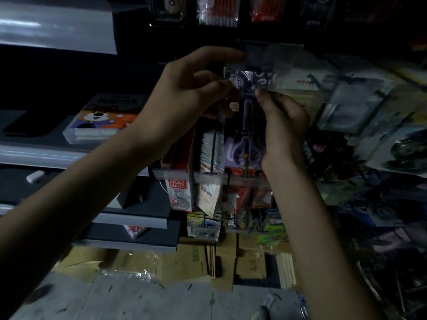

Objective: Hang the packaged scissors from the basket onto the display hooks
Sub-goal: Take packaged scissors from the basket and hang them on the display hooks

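Note:
A purple pack of scissors (245, 135) in clear plastic hangs upright in front of the display rack at the middle of the head view. My left hand (189, 95) pinches its upper left edge, with the forefinger stretched out toward the grey label strip (272, 54) above. My right hand (284, 125) grips the pack's right side, thumb and fingers pressed near its top. The pack's top sits just under that strip. The hook itself is hidden behind the pack and too dark to make out. The basket is not in view.
More packaged goods hang on hooks at the right (360, 107) and above (217, 12). Grey shelves (57, 38) with boxes stand at the left. A clear rail (208, 176) crosses below the pack. Flattened cardboard (184, 257) lies on the floor.

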Tool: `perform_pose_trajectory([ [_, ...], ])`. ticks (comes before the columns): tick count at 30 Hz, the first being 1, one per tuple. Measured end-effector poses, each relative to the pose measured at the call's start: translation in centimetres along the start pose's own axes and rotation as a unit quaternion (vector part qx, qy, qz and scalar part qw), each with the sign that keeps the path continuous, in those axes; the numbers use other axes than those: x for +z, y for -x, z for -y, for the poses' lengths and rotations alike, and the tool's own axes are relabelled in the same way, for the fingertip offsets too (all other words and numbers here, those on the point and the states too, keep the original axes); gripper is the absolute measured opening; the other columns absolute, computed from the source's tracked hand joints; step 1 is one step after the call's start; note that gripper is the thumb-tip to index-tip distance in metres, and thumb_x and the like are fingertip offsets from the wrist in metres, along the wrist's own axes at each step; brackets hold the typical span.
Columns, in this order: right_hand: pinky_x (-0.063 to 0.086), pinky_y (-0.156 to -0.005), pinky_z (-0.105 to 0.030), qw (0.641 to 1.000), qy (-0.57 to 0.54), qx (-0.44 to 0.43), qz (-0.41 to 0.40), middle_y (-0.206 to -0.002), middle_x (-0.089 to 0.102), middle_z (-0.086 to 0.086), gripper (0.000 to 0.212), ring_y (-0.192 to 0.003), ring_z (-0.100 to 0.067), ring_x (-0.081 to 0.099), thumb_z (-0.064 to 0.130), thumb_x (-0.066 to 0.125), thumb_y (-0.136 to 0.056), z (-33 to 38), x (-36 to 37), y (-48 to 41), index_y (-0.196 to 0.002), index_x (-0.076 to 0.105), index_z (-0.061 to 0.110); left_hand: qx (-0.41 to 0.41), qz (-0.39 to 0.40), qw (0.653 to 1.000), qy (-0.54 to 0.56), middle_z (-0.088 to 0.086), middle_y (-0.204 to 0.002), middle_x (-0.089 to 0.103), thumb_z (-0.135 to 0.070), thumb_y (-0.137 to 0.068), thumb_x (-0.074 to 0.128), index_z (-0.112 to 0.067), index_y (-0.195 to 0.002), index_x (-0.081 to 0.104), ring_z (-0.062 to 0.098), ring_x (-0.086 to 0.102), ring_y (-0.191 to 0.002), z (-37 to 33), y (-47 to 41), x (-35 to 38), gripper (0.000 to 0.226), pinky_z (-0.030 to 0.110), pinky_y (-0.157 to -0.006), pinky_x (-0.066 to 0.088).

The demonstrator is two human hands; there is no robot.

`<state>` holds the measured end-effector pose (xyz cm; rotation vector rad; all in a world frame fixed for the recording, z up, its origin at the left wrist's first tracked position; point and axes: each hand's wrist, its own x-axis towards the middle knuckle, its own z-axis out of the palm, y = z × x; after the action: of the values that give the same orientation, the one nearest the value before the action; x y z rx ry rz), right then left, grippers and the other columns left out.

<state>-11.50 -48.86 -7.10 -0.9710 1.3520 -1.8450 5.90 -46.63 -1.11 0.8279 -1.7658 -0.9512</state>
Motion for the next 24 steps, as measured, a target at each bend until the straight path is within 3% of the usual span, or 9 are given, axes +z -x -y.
perform_pose_trajectory([
  [4, 0.060, -0.089, -0.040, 1.000, -0.005, -0.003, 0.000, -0.092, 0.079, 0.003, 0.019, -0.095, -0.013, 0.074, 0.032, 0.078, -0.091, -0.2, 0.1, -0.4, -0.096, 0.078, 0.013, -0.005, -0.003, 1.000, 0.007, 0.010, -0.099, 0.079, -0.003, -0.106, 0.056, -0.021, -0.138, 0.063, 0.026, 0.076, -0.087, 0.3, 0.0, 0.2, 0.037, 0.048, -0.090, 0.062],
  [10, 0.060, -0.091, -0.047, 1.000, 0.010, -0.004, 0.016, -0.092, 0.079, 0.003, 0.025, -0.093, -0.015, 0.075, 0.040, 0.079, -0.089, -1.0, -0.4, -0.9, -0.095, 0.077, 0.016, -0.005, -0.003, 1.000, 0.023, 0.012, -0.106, 0.077, -0.005, -0.106, 0.055, -0.021, -0.138, 0.061, 0.032, 0.075, -0.097, 0.4, 0.6, 0.5, 0.036, 0.046, -0.091, 0.063],
  [15, 0.059, -0.095, -0.045, 0.999, -0.005, 0.023, 0.022, -0.095, 0.079, 0.005, 0.023, -0.098, -0.014, 0.074, 0.040, 0.081, -0.087, -1.3, -1.0, -1.0, -0.096, 0.078, 0.019, -0.006, -0.039, 0.999, 0.034, 0.019, -0.107, 0.074, -0.005, -0.105, 0.059, -0.014, -0.134, 0.065, 0.031, 0.073, -0.098, 1.4, 1.3, 1.0, 0.031, 0.040, -0.084, 0.061],
  [18, 0.056, -0.089, -0.041, 0.999, -0.009, 0.039, 0.024, -0.096, 0.079, 0.002, 0.024, -0.099, -0.018, 0.072, 0.041, 0.081, -0.087, -1.6, -1.1, -1.3, -0.094, 0.077, 0.018, -0.017, -0.071, 0.997, 0.005, 0.023, -0.106, 0.071, -0.002, -0.102, 0.061, -0.013, -0.128, 0.066, 0.031, 0.070, -0.100, 3.1, 1.8, 1.7, 0.029, 0.039, -0.087, 0.059],
  [21, 0.053, -0.085, -0.039, 0.998, -0.042, 0.048, 0.024, -0.100, 0.078, -0.007, 0.027, -0.102, -0.028, 0.072, 0.033, 0.081, -0.088, -2.0, -1.4, -1.6, -0.100, 0.077, 0.009, -0.079, -0.092, 0.992, -0.034, 0.008, -0.101, 0.073, -0.011, -0.101, 0.065, -0.021, -0.124, 0.065, 0.019, 0.070, -0.091, 6.3, 1.7, 2.4, 0.024, 0.031, -0.078, 0.057],
  [24, 0.051, -0.084, -0.041, 0.993, -0.075, 0.074, 0.044, -0.100, 0.077, -0.008, 0.024, -0.101, -0.030, 0.071, 0.028, 0.082, -0.087, -2.5, -1.6, -1.9, -0.099, 0.077, 0.008, -0.165, -0.075, 0.982, 0.048, 0.000, -0.101, 0.076, -0.018, -0.099, 0.071, -0.024, -0.119, 0.067, 0.011, 0.073, -0.091, 8.7, 1.7, 3.4, 0.022, 0.018, -0.073, 0.056],
])
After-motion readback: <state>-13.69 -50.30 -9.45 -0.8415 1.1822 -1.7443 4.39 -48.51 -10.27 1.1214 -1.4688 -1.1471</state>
